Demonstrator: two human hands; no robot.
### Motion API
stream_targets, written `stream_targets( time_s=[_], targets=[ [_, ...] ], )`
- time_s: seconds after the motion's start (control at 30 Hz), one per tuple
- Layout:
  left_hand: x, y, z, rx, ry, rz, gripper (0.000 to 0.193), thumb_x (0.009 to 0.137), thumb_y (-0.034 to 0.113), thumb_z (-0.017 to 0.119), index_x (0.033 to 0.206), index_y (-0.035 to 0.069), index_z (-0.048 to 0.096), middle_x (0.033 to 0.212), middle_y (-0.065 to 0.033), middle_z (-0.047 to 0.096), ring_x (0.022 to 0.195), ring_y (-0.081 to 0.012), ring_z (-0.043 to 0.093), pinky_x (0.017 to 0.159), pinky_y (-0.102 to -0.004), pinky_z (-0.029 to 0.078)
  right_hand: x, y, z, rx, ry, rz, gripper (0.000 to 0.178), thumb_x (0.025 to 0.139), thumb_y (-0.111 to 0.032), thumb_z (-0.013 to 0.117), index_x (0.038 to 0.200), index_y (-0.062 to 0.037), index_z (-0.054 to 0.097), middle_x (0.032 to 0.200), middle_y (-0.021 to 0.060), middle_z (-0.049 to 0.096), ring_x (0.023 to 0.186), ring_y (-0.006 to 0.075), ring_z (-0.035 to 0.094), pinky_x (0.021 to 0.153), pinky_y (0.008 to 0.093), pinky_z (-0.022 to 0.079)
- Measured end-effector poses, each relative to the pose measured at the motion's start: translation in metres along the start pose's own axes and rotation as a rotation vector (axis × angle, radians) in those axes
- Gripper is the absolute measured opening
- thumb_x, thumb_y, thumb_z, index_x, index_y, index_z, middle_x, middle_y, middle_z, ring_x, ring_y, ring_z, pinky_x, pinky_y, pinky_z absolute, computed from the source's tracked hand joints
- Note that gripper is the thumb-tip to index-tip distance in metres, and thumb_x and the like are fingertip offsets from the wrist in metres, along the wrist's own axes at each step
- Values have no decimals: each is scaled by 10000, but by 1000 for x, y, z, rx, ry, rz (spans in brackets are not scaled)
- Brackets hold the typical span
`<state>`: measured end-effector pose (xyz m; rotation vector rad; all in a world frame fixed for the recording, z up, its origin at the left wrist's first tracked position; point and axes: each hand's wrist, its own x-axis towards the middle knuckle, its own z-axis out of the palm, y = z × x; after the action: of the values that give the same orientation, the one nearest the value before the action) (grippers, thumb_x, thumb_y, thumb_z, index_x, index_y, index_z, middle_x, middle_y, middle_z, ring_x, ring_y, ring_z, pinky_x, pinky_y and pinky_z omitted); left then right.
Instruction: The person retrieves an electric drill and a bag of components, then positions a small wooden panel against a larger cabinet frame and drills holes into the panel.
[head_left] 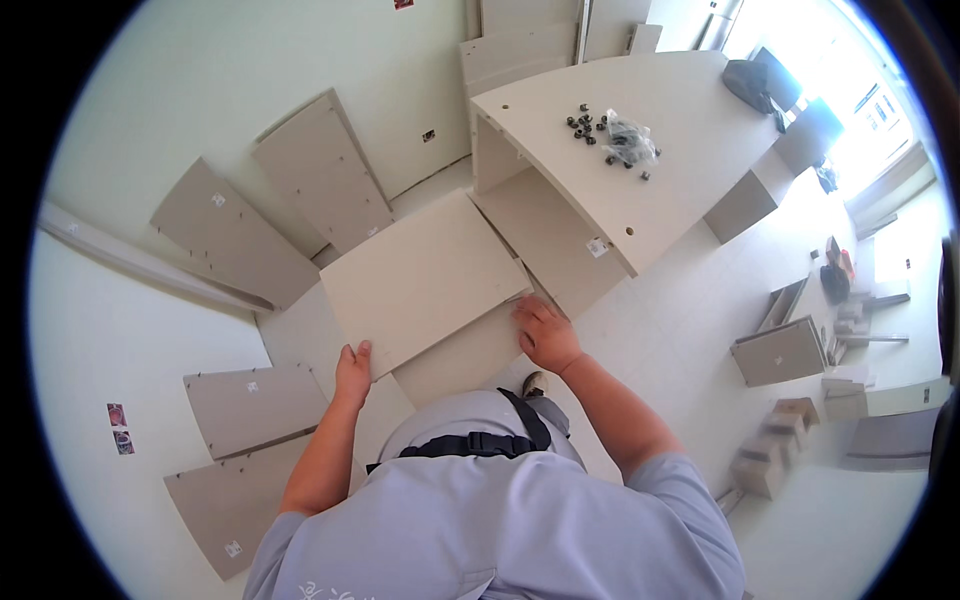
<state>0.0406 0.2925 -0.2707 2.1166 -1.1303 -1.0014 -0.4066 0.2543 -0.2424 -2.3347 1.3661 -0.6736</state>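
Observation:
A pale beige rectangular panel (425, 275) lies tilted in front of me, its near edge raised over another beige board (470, 350). My left hand (353, 375) is closed on the near left corner, with the thumb along the edge and the other fingers hidden below. At the near right corner is my right hand (546, 333), its slightly blurred fingers loosely bent and apart; whether they touch the edge is unclear. Just beyond the panel stands a large beige cabinet carcass (660, 100), its open side facing me.
Small dark fittings (583, 124) and a clear plastic bag (628, 140) lie on the carcass, with a black bag (750, 85) at its far end. Panels (325, 165) lean on the left wall; more boards (250, 405) lie left. Boxes (765, 460) and a small cabinet (780, 350) stand right.

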Motion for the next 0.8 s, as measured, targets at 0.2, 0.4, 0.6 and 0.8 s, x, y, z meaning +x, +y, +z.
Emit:
stream_targets(
  time_s=[0.2, 0.4, 0.6, 0.8],
  targets=[
    [-16, 8, -4, 107, 86, 113, 605, 1071, 537, 571, 1063, -67, 576, 1026, -288, 697, 949, -386, 686, 858, -443, 540, 43, -17, -22, -159, 133, 52, 508, 883, -146, 683, 1384, -100, 613, 1551, 126, 528, 1463, 349, 483, 1203, 500, 413],
    [-16, 30, -16, 165, 43, 9, 636, 1016, 523, 657, 1286, -39, 532, 1195, -268, 693, 1107, -406, 679, 954, -456, 540, 42, 12, -4, -218, -9, 66, 513, 984, -123, 533, 1496, -114, 553, 1640, 102, 455, 1495, 292, 463, 1249, 462, 372],
    [-37, 112, 26, 567, 127, 661, 985, 910, 519, 763, 1623, 12, 311, 1699, -261, 262, 1584, -420, 239, 1278, -559, 218, 40, 18, -2, -256, -46, 35, 538, 982, -111, 513, 1519, -122, 544, 1662, 100, 432, 1509, 283, 447, 1265, 448, 351],
    [-50, 208, 117, 787, -170, 683, 1074, 927, 591, 709, 1682, 32, 188, 1762, -215, 132, 1645, -370, 75, 1322, -540, 68, 41, 24, -9, -252, -89, 28, 582, 953, -90, 513, 1533, -120, 532, 1679, 115, 402, 1517, 317, 432, 1264, 465, 343]
  ],
)
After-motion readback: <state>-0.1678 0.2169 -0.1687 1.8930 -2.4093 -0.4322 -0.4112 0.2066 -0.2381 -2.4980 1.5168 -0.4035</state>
